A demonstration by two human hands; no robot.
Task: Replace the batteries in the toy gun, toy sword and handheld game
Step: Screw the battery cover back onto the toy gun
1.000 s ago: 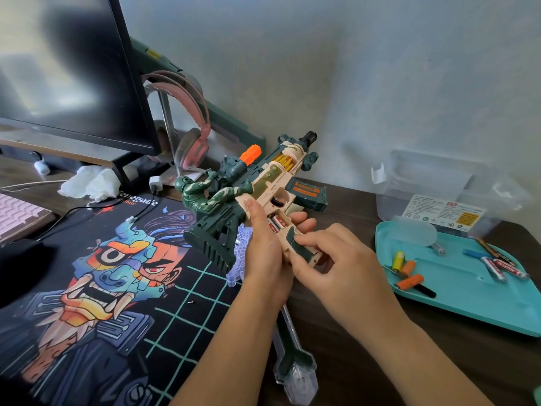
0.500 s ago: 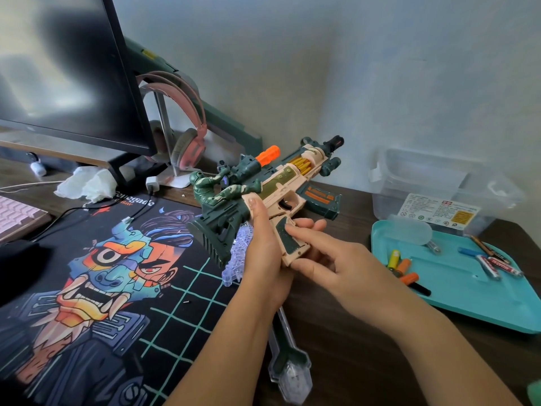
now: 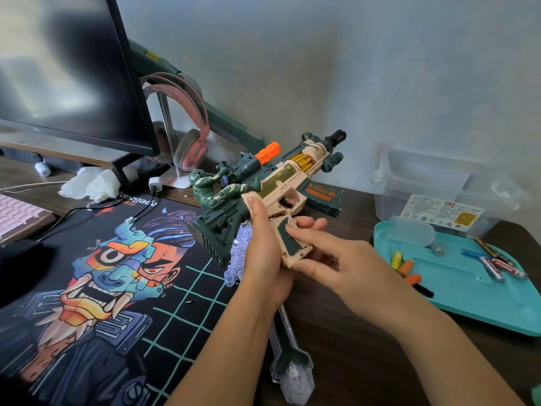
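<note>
Toy gun (image 3: 281,183) held above the desk (image 3: 345,361), muzzle up-right. Left hand (image 3: 263,253) wraps its handle. Right hand (image 3: 345,268) pinches the handle, index finger on the green panel. Toy sword (image 3: 289,367) lies flat below.

The toy sword (image 3: 289,361) lies under both forearms, so only its clear end and a knobbly stretch beside the left hand (image 3: 263,259) show; that hand's fingers pass behind the grip of the toy gun (image 3: 281,186), only their tips showing; the monitor (image 3: 67,77) and pink keyboard (image 3: 17,212) run off the left edge; the tray (image 3: 483,312) runs off the right; the label (image 3: 442,215) on the clear box (image 3: 424,177) is too small to read; a green scrap (image 3: 537,394) in the bottom right corner cannot be made out.
</note>
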